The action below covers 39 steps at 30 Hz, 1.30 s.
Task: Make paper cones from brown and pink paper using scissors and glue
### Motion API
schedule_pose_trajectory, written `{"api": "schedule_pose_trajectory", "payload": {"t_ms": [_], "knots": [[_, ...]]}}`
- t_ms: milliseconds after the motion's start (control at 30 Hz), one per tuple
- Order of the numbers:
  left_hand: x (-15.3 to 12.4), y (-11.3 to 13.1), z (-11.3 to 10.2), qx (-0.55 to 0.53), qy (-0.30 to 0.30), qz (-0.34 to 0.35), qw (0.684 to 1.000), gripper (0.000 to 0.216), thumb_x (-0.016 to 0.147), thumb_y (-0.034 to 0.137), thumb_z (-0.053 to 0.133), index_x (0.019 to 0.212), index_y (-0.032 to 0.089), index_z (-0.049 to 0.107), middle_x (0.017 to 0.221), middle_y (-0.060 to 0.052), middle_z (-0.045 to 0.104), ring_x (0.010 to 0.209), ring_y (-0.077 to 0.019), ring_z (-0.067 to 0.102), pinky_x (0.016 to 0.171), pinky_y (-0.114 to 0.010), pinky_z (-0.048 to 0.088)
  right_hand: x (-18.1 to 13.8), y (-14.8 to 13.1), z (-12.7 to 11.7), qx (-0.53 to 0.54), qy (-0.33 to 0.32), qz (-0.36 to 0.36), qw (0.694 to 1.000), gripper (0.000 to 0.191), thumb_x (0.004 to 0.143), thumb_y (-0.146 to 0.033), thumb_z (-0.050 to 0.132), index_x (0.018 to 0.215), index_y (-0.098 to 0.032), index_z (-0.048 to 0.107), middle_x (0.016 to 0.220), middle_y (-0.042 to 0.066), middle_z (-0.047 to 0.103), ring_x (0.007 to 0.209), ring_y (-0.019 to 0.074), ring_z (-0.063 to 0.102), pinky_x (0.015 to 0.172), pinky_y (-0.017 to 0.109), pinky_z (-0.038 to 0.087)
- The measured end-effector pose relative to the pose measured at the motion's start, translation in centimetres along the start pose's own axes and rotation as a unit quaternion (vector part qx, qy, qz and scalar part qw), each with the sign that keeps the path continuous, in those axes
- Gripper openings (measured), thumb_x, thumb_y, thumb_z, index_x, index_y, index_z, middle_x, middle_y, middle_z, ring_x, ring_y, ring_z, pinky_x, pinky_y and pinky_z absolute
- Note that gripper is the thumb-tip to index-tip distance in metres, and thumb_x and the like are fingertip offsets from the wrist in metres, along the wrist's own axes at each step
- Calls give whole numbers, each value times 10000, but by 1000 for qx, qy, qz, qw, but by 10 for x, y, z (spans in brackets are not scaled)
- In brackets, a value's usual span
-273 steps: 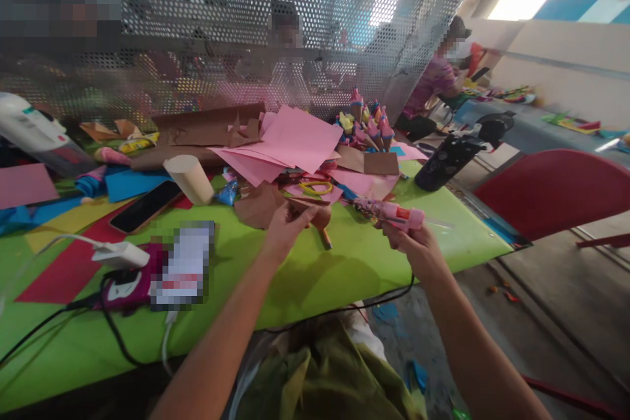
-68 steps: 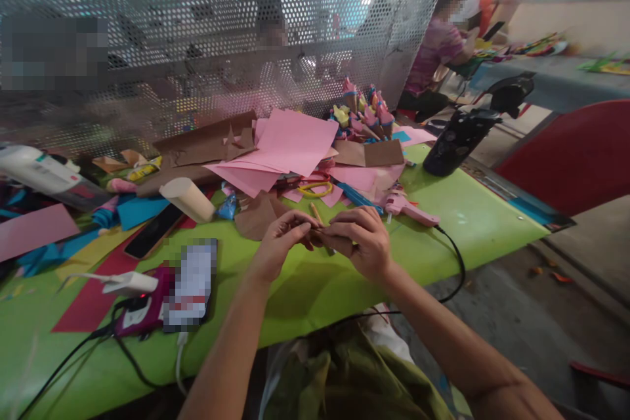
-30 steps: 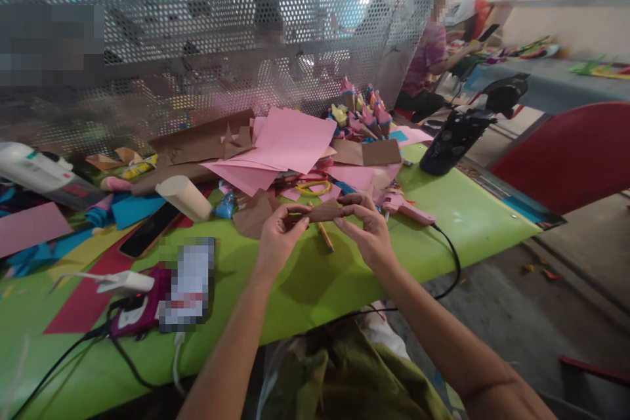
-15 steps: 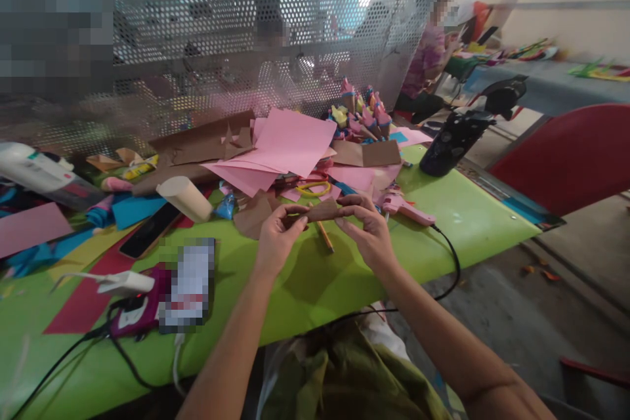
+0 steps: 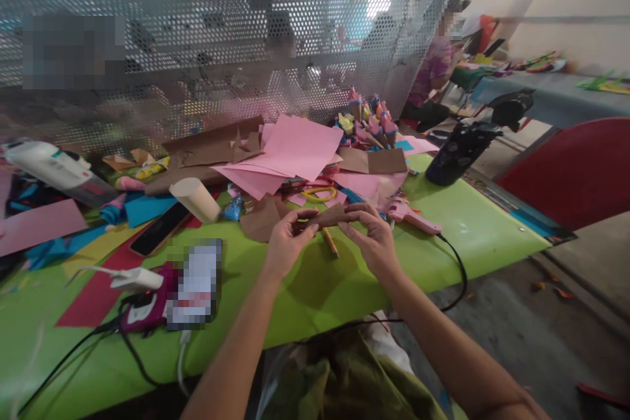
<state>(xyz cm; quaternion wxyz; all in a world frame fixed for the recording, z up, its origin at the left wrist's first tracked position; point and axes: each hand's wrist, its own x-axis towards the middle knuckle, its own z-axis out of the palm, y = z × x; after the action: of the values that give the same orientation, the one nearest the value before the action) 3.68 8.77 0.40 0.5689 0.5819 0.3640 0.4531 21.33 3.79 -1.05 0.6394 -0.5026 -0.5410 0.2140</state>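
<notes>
Both my hands hold a small rolled piece of brown paper above the green table. My left hand pinches its left end with thumb and fingers. My right hand grips its right end, fingers curled over the top. A pencil lies on the table just below the paper. A pink glue gun lies to the right of my right hand, its black cord trailing over the table edge.
Pink sheets and brown paper are piled behind my hands, with yellow scissors, a paper cone, a dark phone and a black bottle. Finished paper cones stand by the perforated screen. A red chair is right.
The glue gun that my right hand held earlier now lies on the table. Both hands have come together on the brown paper roll, which sits slightly higher than half a second ago.
</notes>
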Motion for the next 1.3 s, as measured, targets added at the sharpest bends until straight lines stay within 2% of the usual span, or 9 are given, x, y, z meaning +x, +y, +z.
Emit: {"api": "schedule_pose_trajectory", "payload": {"t_ms": [267,433,600,767,900,1133,1300], "knots": [[0,-4,1,4,-7,10,1000,297,728,255,780,1009,164,748,1008,-70,773,944,-201,719,911,-348,571,0,1,6,-15,-20,13,1000,171,764,-369,757,706,-224,687,916,51,640,932,241,599,867,384,476],[-1,-5,2,7,-22,-4,1000,324,746,279,763,1047,157,756,1049,-84,775,960,-211,717,931,-362,568,2,-1,5,-34,-9,32,999,187,767,-368,737,667,-224,673,914,49,616,943,242,570,886,386,440],[0,-6,2,-21,-11,-29,999,321,718,289,788,1005,151,755,969,-66,779,877,-194,726,886,-357,593,4,-2,1,-46,-15,37,998,148,787,-375,718,731,-238,721,938,54,632,975,261,559,918,414,421],[0,-7,4,-50,-10,-43,998,317,678,278,822,957,141,762,930,-62,779,842,-180,721,863,-349,602,4,-2,2,-73,-25,23,997,164,745,-389,757,684,-243,717,957,59,633,986,277,540,922,433,406],[-1,-1,4,-72,-23,-64,995,346,665,299,833,962,136,764,918,-58,779,785,-159,716,818,-329,607,5,0,1,-53,-21,38,998,140,749,-376,749,693,-251,725,949,53,636,1005,281,538,939,443,402],[-1,2,1,-57,-5,-68,996,335,661,367,837,867,147,690,792,-32,751,680,-150,705,700,-303,594,6,4,-1,0,4,57,998,111,743,-371,755,718,-263,758,905,53,645,976,275,548,936,446,406],[-2,4,-1,-35,-5,-68,997,313,709,410,792,818,160,638,710,-20,724,652,-152,695,667,-296,581,5,3,-1,-5,8,71,997,120,729,-378,759,754,-262,774,950,58,636,1012,278,540,957,449,400]]}}
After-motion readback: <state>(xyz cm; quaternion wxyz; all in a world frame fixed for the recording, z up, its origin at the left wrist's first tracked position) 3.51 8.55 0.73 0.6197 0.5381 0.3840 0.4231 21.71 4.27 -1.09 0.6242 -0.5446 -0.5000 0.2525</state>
